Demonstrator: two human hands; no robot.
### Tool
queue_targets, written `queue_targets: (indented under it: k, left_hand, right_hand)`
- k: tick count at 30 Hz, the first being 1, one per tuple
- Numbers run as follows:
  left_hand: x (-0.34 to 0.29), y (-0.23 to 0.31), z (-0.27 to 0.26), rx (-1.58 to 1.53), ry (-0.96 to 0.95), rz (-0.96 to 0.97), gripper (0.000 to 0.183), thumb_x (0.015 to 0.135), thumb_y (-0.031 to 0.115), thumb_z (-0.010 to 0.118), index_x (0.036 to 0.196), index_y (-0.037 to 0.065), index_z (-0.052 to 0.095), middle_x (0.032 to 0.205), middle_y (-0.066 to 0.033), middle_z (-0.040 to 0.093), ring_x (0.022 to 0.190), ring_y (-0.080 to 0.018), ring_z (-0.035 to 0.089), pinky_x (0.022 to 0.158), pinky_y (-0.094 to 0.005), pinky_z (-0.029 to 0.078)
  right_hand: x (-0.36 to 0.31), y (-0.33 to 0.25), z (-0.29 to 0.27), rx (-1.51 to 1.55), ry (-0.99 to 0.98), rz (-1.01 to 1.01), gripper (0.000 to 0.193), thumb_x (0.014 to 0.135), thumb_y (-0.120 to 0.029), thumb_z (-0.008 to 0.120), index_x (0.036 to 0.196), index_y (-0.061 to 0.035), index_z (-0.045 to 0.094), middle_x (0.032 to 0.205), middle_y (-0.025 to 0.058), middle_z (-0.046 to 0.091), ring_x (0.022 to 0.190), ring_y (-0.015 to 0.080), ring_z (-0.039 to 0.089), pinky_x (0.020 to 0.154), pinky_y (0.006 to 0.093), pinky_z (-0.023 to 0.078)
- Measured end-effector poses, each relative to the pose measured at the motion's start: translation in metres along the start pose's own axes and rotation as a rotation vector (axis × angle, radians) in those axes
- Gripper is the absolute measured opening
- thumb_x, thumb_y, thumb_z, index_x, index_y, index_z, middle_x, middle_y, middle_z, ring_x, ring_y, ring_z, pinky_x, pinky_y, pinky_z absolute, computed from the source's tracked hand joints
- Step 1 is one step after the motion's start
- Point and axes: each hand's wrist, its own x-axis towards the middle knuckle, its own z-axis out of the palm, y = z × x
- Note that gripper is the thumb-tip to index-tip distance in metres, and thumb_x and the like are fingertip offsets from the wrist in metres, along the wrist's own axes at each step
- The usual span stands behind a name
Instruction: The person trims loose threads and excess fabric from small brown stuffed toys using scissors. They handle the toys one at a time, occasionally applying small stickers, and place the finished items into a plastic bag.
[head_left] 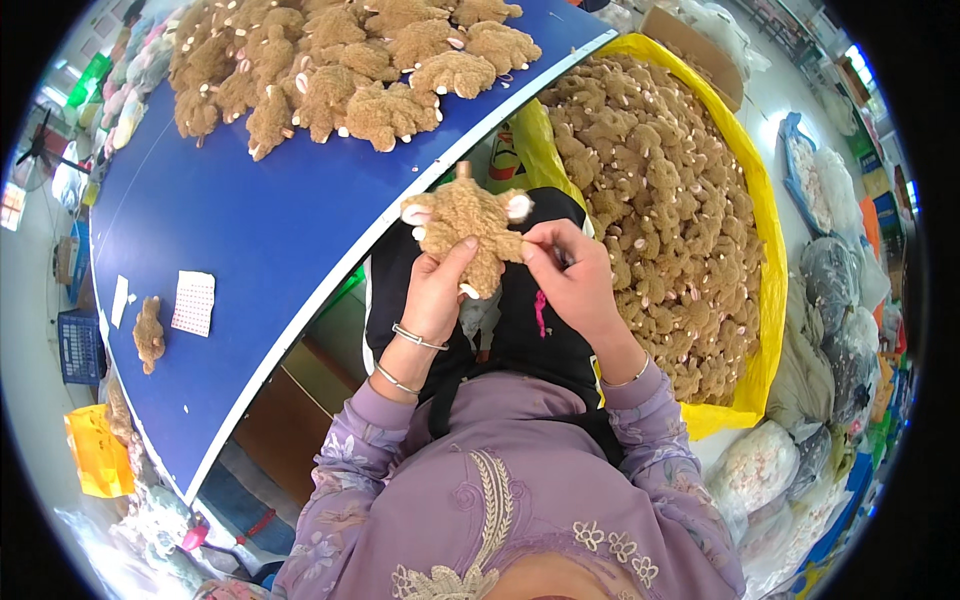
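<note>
Over my lap I hold a brown plush toy skin [468, 222], fuzzy, with white-lined ears and a small tab at its top. My left hand [438, 290] grips its lower body, thumb lying on the front. At the toy's right side, my right hand [570, 268] pinches the end of a limb between thumb and fingertips. Whether a small tool is also in those fingers, I cannot make out. To the right stands a large yellow sack [770, 290], filled with many similar brown plush pieces [660, 210].
A blue table [270, 210] with a pale edge spreads at the left. Brown plush pieces [390, 110] are heaped at its far end. One small plush piece [149, 335] lies beside a printed paper sheet [194, 303]. Filled plastic bags [755, 465] crowd the right.
</note>
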Motion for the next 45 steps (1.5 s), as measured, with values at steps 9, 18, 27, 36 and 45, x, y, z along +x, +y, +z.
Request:
queue_targets:
  k: [9,18,27,36,45]
  left_hand:
    - [0.001,-0.006,0.004,0.117,-0.001,0.080,0.025,0.091,0.015,0.064,0.109,-0.003,0.061,0.099,-0.0062,0.068,0.087,-0.0118,0.064,0.078,-0.0266,0.052]
    - [-0.012,0.014,0.016,0.332,-0.074,0.212,0.040,0.085,0.006,0.069,0.120,-0.004,0.053,0.108,-0.0067,0.064,0.095,-0.0107,0.061,0.083,-0.0266,0.052]
    - [-0.004,0.011,0.007,0.451,0.114,0.273,0.023,0.090,0.014,0.065,0.106,-0.002,0.062,0.089,-0.0013,0.066,0.078,-0.0068,0.061,0.070,-0.0230,0.053]
    - [-0.005,0.017,0.020,0.291,0.086,0.181,0.015,0.086,0.010,0.068,0.097,0.002,0.061,0.083,0.0016,0.062,0.070,-0.0039,0.057,0.061,-0.0201,0.050]
    - [0.000,0.007,0.003,0.456,-0.007,0.260,0.013,0.084,0.002,0.066,0.084,0.005,0.053,0.073,0.0082,0.049,0.065,0.0004,0.041,0.060,-0.0166,0.037]
  right_hand:
    - [0.006,0.002,0.003,0.550,-0.028,0.345,0.027,0.087,-0.021,0.067,0.102,-0.0001,0.058,0.074,-0.0008,0.056,0.051,0.0027,0.043,0.044,0.0176,0.036]
    - [0.020,0.012,0.015,0.576,0.201,0.171,0.010,0.089,-0.006,0.065,0.097,-0.0011,0.060,0.083,-0.0038,0.058,0.071,0.0021,0.049,0.064,0.0180,0.040]
    - [0.019,0.009,0.016,0.563,0.131,0.169,0.013,0.090,-0.009,0.064,0.099,-0.0015,0.058,0.081,-0.0039,0.056,0.069,0.0013,0.047,0.060,0.0185,0.039]
    - [0.012,-0.008,0.006,0.174,0.044,0.108,0.019,0.084,-0.016,0.072,0.090,-0.0036,0.059,0.076,-0.0048,0.052,0.068,0.0036,0.046,0.061,0.0199,0.039]
    - [0.012,-0.006,-0.002,0.403,-0.144,0.403,0.015,0.087,-0.015,0.069,0.090,-0.0061,0.056,0.071,-0.0051,0.051,0.054,0.0013,0.043,0.044,0.0185,0.034]
